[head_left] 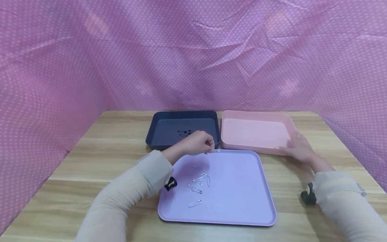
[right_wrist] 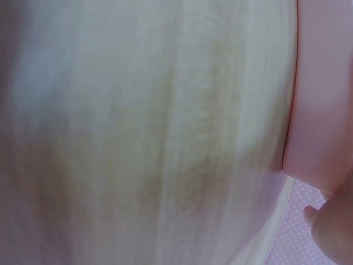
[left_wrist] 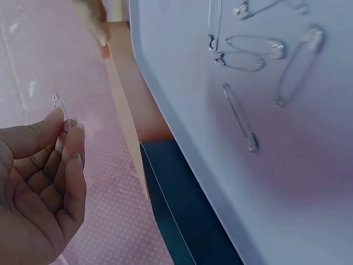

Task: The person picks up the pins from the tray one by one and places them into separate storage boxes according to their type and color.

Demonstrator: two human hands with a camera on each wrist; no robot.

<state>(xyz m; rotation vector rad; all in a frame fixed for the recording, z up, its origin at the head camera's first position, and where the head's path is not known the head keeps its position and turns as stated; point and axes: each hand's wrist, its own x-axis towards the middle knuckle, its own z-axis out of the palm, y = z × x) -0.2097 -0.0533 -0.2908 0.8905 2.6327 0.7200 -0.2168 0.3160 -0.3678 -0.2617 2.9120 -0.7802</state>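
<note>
Left hand (head_left: 198,143) pinched a safety pin (left_wrist: 63,110), pink tray (head_left: 257,131) just rightward, right hand (head_left: 299,148), fingers extended, touching its near-right corner.

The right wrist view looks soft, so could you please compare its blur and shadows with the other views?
Right wrist: grain on the table is smeared, with dim shadowy patches; left wrist: the left hand is clearer, and a soft shadow falls on the lilac tray; head: outlines look crisper, with soft shading on that tray.
</note>
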